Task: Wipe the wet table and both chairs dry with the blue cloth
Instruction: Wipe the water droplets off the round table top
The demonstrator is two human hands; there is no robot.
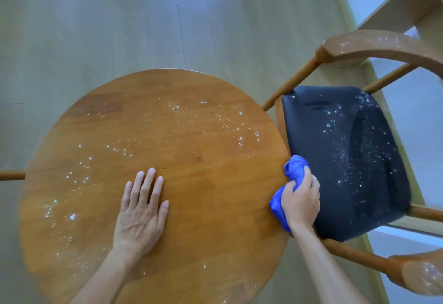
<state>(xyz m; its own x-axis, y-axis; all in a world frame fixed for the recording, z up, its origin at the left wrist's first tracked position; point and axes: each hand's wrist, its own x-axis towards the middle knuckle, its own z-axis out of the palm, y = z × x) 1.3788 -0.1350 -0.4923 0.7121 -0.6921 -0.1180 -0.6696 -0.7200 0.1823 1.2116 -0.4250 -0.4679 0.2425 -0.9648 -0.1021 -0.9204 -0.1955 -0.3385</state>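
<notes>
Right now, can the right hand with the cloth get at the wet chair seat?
Probably yes. The right hand grips the blue cloth at the table edge, beside the black seat; nothing lies between.

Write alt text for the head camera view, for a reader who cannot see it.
A person's right hand grips a bunched blue cloth at the right edge of a round wooden table speckled with water droplets, while the left hand rests flat on the tabletop. Beside it stands a wooden chair with a droplet-covered black seat.
</notes>
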